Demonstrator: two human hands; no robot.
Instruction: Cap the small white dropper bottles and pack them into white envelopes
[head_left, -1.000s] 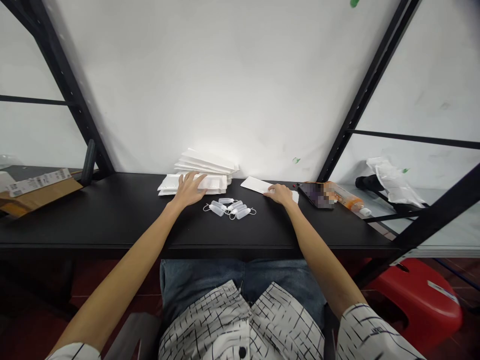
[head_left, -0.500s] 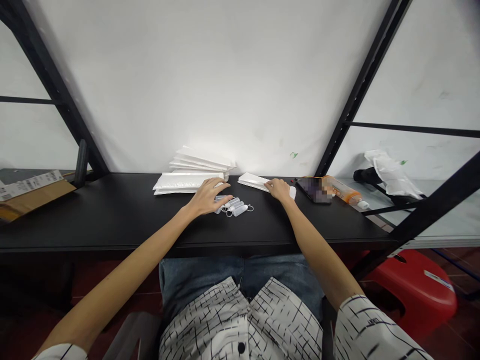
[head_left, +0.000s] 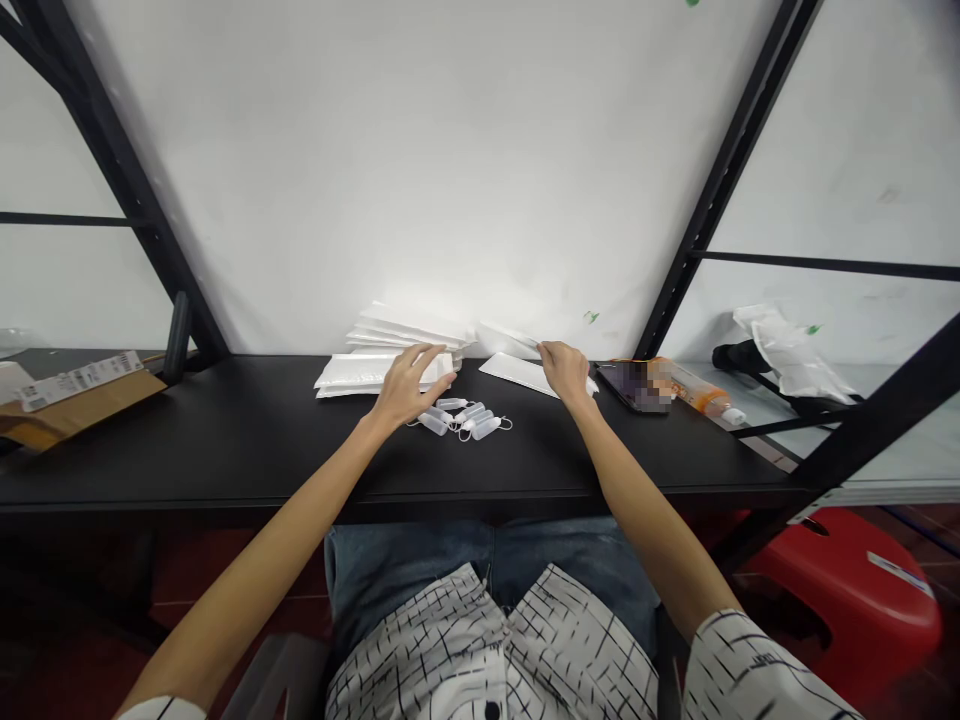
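While the left hand (head_left: 411,385), open, touches a white padded envelope (head_left: 360,376) on the left, the right hand (head_left: 564,370) pinches a thin white envelope (head_left: 506,340) at the far right, just beyond small clear plastic tubes (head_left: 461,420).

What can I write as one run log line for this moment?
left hand: at padded envelope | right hand: holding white envelope
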